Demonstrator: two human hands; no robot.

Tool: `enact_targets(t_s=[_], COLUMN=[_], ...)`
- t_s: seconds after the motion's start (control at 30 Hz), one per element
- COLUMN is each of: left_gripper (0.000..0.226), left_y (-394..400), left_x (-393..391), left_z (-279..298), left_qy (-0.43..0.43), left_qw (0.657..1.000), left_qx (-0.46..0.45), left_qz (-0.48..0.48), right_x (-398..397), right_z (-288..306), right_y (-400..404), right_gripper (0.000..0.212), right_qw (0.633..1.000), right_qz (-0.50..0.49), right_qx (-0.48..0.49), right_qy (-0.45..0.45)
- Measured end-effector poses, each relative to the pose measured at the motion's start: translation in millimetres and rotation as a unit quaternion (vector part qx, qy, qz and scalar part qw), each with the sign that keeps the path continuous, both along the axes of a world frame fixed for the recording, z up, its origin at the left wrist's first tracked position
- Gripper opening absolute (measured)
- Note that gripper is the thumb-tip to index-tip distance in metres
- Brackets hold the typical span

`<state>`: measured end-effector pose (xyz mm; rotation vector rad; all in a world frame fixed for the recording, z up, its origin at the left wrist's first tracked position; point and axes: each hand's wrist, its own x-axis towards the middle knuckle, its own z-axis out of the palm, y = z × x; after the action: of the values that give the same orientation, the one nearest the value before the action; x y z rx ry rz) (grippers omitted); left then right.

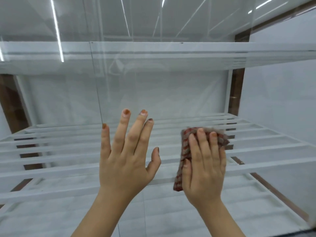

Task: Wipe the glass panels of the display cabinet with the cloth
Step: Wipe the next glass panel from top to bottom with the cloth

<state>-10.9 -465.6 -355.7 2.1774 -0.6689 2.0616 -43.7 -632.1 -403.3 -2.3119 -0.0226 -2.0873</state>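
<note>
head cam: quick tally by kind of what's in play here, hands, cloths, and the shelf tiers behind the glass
Hands: 2, the left hand spread open at the glass panel, the right hand flat on the cloth.
Cloths: 1, a red and grey cloth pressed under the right hand.
Shelf tiers: 2, an upper white shelf and a lower slatted shelf.
Total: 5

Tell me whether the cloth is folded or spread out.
Folded. The cloth is a thick, compact pad under the flat right hand, with layered edges showing along its left side.

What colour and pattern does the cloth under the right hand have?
The cloth is red and grey-white in a checked weave, seen in the head view.
</note>
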Motion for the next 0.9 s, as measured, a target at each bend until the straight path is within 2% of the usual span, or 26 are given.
enact_targets(t_s=[0.1,0.27,0.47,0.73,0.83,0.9], left_gripper=[0.055,0.055,0.055,0.054,0.055,0.058], left_y=[0.7,2.1,1.8,-1.7,-20.3,-44.8], left_x=[-0.4,0.0,1.2,0.3,-9.3,-15.9], left_z=[0.2,0.3,0.3,0.0,0.1,0.0], left_qy=[0.004,0.005,-0.004,-0.021,-0.008,0.007], left_qw=[1.0,1.0,1.0,1.0,0.999,0.999], left_qx=[0.005,0.007,0.004,-0.002,-0.029,-0.013], left_qz=[-0.001,0.001,0.005,0.006,-0.01,-0.035], right_x=[1.7,-0.3,-8.0,-10.2,-9.7,-10.0], right_z=[8.8,39.8,36.9,27.2,26.3,25.6], right_y=[12.2,-1.0,-41.7,-56.9,-57.4,-57.6], right_gripper=[0.049,0.048,0.05,0.05,0.049,0.049], right_qw=[0.999,0.998,1.0,1.0,1.0,1.0], right_qz=[-0.005,-0.006,-0.008,-0.012,-0.017,-0.023], right_qx=[-0.043,-0.061,-0.006,0.008,0.005,0.005], right_qy=[0.013,0.017,0.003,0.0,0.007,0.013])
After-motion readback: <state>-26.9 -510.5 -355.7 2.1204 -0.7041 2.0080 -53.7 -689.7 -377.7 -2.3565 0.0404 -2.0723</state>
